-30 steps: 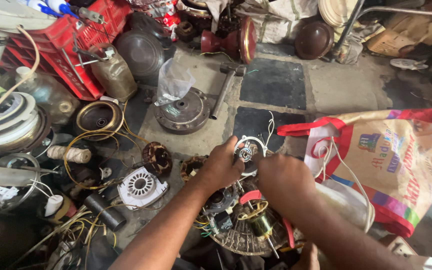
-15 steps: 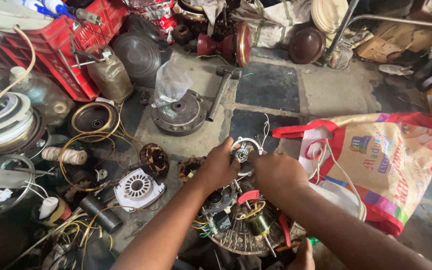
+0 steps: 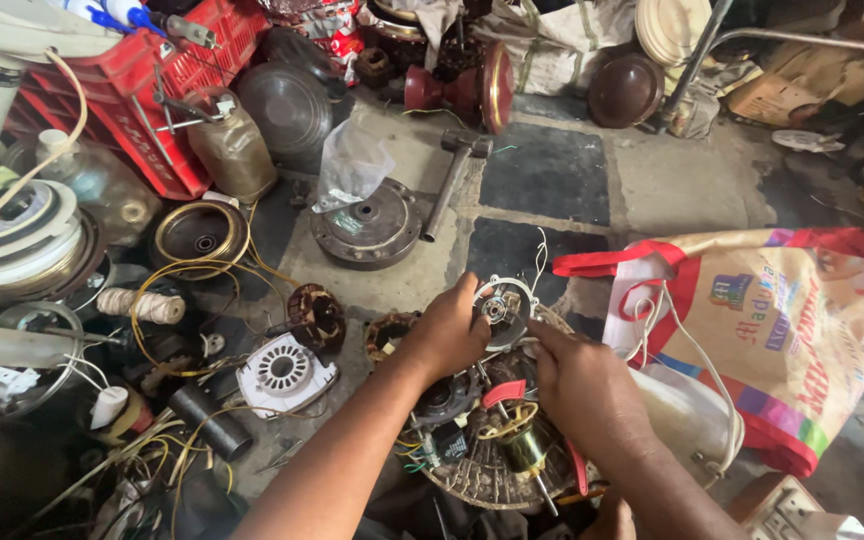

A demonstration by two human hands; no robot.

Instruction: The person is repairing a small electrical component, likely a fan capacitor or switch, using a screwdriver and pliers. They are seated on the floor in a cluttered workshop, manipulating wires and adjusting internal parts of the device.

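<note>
We see the left hand (image 3: 447, 335) with its grip closed about the edge of a small round white motor part (image 3: 500, 308), thumb up against its rim; the right hand (image 3: 582, 385) comes in from the other side, its forefinger stretched out to touch the same part, the other fingers curled loosely (whether they hold anything we cannot tell); the part sits just above a heap of motor pieces on a wire grille (image 3: 482, 480), with a copper-wound coil (image 3: 520, 440) directly below the hands. Just right of the hands lies a red-trimmed printed bag (image 3: 792, 320) on the floor (image 3: 552, 170); to the left lie a white vented cover (image 3: 285, 372), a brown wound stator (image 3: 316, 315) and a round grey metal housing (image 3: 365, 228); a hammer (image 3: 452, 175) rests beside that housing; a red crate (image 3: 167, 95) stands well apart at the upper left.
</note>
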